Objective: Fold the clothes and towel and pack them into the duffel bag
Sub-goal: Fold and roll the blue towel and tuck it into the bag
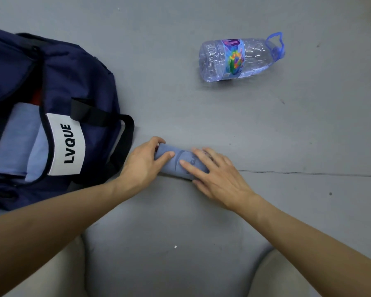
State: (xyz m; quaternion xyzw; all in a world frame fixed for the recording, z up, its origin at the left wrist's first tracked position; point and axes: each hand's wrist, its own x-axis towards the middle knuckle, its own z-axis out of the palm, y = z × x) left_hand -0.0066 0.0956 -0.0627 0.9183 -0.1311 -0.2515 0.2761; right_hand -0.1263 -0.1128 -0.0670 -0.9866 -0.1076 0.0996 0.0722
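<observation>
A light blue cloth rolled into a tight bundle (177, 160) lies on the grey floor in front of me. My left hand (145, 161) grips its left end, fingers curled over the top and thumb across the front. My right hand (214, 175) rests flat on its right part with straight, spread fingers. The navy duffel bag (90, 86) lies open at the left, with a white label reading LVQUE. Folded light blue fabric (17, 138) sits inside the opening, and something red (36, 97) shows behind it.
A large see-through plastic water bottle (240, 57) with a colourful label and a blue handle lies on its side at the back right. The bag's black strap (126, 133) loops near my left hand. My knees in pale trousers (51, 273) are at the bottom.
</observation>
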